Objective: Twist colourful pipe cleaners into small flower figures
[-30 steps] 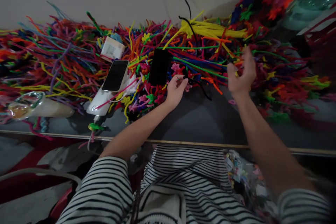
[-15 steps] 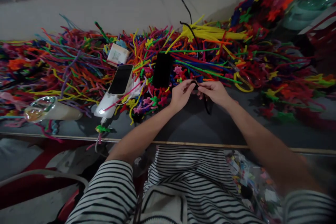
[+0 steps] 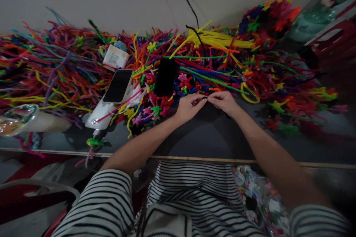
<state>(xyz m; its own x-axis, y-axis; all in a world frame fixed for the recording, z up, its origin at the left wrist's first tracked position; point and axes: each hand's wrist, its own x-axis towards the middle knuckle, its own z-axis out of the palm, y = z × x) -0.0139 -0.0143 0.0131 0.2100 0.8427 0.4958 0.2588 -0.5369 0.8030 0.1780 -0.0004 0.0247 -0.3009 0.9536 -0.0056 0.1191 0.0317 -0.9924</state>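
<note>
My left hand and my right hand meet fingertip to fingertip over the dark table. Between them runs a short piece of black pipe cleaner, pinched by both; most of it is hidden by the fingers. Just beyond the hands lie small pipe-cleaner flowers and a bundle of long blue and green stems. Left of my left hand a black phone rests on the pile.
A second phone leans on a white power bank with a cable. Yellow-handled scissors lie right. A lidded cup lies on its side at left. A white box sits on the pipe cleaners; a bag hangs below the table edge.
The view has shifted slightly, so the table items sit further left. My hands have drawn the black piece between their fingertips, and its dangling end no longer shows clearly.
</note>
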